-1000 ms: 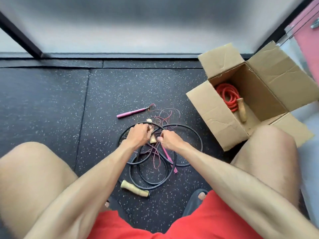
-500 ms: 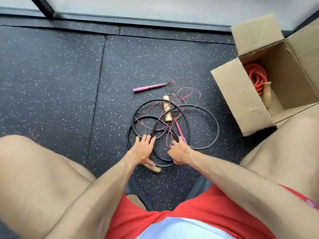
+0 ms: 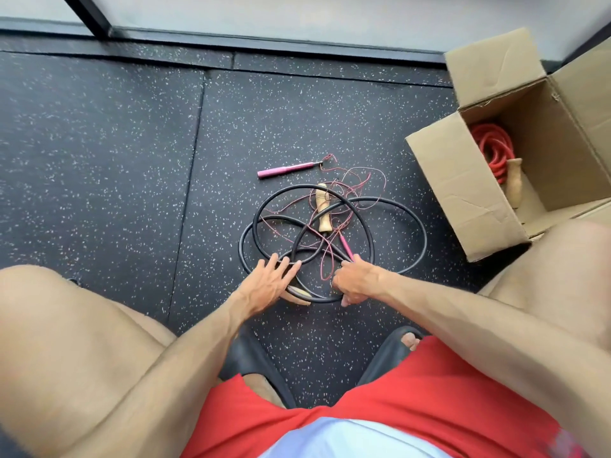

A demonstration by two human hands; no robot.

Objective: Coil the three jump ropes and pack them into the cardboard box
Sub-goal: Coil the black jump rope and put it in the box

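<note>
A thick black jump rope (image 3: 413, 219) lies in loose overlapping loops on the floor, one wooden handle (image 3: 322, 209) resting across them. A thin pink jump rope (image 3: 360, 183) is tangled through it; one pink handle (image 3: 287, 169) lies apart at the far side, the other (image 3: 347, 247) points at my right hand. My left hand (image 3: 267, 285) rests flat with fingers spread on the near loops, beside the second wooden handle (image 3: 299, 294). My right hand (image 3: 355, 282) is closed on the near black loop. The open cardboard box (image 3: 463, 193) at the right holds a coiled red rope (image 3: 489, 147).
The floor is dark speckled rubber matting with a seam (image 3: 195, 153) on the left. A pale wall with a black base strip (image 3: 297, 44) runs along the far side. My bare knees flank the ropes; the right knee (image 3: 562, 259) touches the box. Black sandals sit below my hands.
Both hands drew back from the middle of the tangle to its near edge. My left hand let go and spread flat. The view tilted down and left.
</note>
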